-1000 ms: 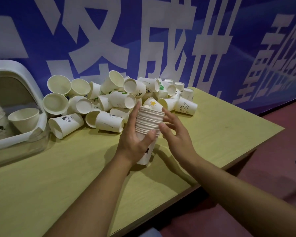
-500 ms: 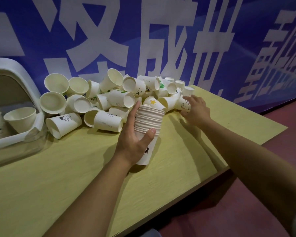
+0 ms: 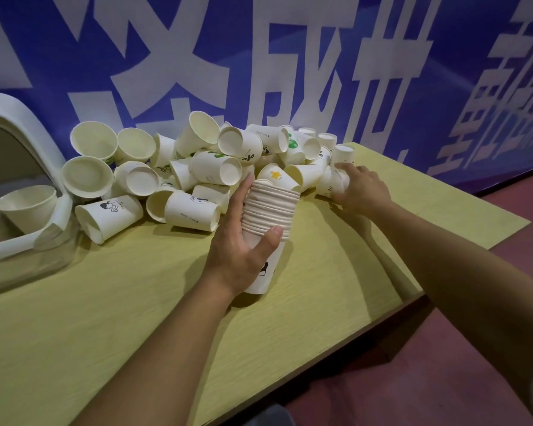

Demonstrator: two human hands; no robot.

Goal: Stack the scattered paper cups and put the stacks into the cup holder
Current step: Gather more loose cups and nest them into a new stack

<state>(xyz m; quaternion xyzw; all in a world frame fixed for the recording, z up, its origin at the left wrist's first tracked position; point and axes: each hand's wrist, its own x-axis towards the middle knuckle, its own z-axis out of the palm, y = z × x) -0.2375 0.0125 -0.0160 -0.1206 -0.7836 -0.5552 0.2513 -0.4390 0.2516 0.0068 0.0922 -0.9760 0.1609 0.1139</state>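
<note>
My left hand (image 3: 243,250) is shut around a tall stack of white paper cups (image 3: 271,210) that stands upright on the yellow-green table (image 3: 136,302). My right hand (image 3: 360,189) reaches to the right end of the pile and grips a single paper cup (image 3: 331,184) lying on its side. Behind the stack, a heap of scattered paper cups (image 3: 197,167) lies against the wall, most of them tipped over. The white cup holder (image 3: 22,124) stands at the far left with a loose cup (image 3: 28,206) and part of a stack inside.
A blue banner with large white characters (image 3: 290,72) covers the wall right behind the pile. The table's front edge runs diagonally from bottom centre to the right corner (image 3: 526,222), with reddish floor (image 3: 443,379) beyond it.
My right hand left the stack, moved right to the end of the pile and closed on a lying cup. My left hand kept hold of the stack in place.
</note>
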